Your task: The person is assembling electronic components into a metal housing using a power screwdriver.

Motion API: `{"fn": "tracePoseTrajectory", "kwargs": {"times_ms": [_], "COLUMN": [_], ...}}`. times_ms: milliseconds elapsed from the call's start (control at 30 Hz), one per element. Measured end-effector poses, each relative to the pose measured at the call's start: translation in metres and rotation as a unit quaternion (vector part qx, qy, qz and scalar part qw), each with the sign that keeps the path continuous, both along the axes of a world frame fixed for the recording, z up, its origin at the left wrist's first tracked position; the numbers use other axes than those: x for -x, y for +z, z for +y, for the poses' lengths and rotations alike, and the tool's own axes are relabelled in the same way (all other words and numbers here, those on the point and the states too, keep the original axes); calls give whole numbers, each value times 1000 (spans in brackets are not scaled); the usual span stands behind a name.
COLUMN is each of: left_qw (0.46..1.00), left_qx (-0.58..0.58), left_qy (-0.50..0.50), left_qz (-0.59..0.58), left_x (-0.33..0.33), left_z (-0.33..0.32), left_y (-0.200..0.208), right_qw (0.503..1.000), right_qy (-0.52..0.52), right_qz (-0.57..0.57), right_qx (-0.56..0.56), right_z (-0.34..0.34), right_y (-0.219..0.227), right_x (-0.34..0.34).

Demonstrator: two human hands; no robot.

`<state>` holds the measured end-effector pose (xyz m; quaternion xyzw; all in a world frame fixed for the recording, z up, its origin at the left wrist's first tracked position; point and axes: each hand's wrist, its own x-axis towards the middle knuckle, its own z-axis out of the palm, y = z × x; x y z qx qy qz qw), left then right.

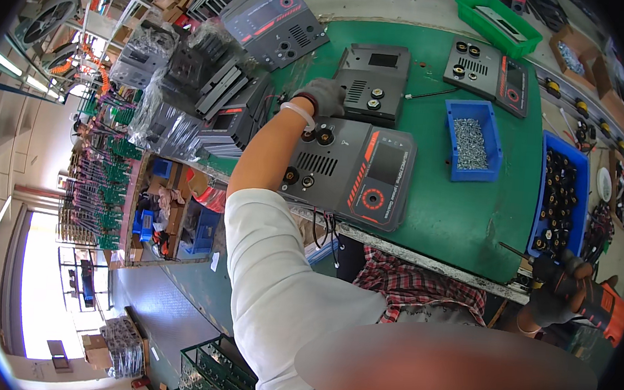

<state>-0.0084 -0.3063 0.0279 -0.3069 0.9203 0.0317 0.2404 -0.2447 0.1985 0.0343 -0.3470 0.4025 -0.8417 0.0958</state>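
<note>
My left hand (pixel 324 97), in a grey glove, reaches across the bench with its fingers closed at the left edge of a dark grey control panel (pixel 362 67). That panel has vent slots, a window and round fittings. Nearer to me, below my forearm, lies another grey panel (pixel 323 152) with an orange-marked display side and black round sockets. At the lower right, my gloved right hand (pixel 552 305) is wrapped round an orange and black power screwdriver (pixel 600 309). Its long thin bit points left over the bench's front edge.
A blue bin of small screws (pixel 471 145) and a blue bin of black fittings (pixel 565 196) stand right. Another panel (pixel 489 71) lies at the back right, near a green tray (pixel 498 23). Stacked, plastic-wrapped panels (pixel 180 97) crowd the left. The bench top (pixel 442 220) is green.
</note>
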Motion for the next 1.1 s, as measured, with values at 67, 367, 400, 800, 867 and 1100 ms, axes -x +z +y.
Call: {"fn": "tracePoseTrajectory", "kwargs": {"times_ms": [67,367,400,800,867,1100], "left_qw": [997,915,908,632,675,477], "left_qx": [53,290,287,-420,-446,-641], "left_qy": [-61,-118,-107,125,229,399], "left_qz": [-18,253,285,639,541,449], "left_x": [12,17,21,-13,-14,-44], "left_z": [4,8,14,279,321,380], "left_y": [-4,75,92,101,61,-81], "right_qw": [996,983,985,871,943,971], "right_qy": [-34,-177,-168,160,-163,0], "right_qz": [-66,-55,-31,-29,95,-227], "right_qx": [58,-5,14,463,275,70], "right_z": [-5,-8,-6,74,69,17], "right_y": [4,26,28,119,113,26], "right_x": [-9,-32,-35,-22,-33,-53]}}
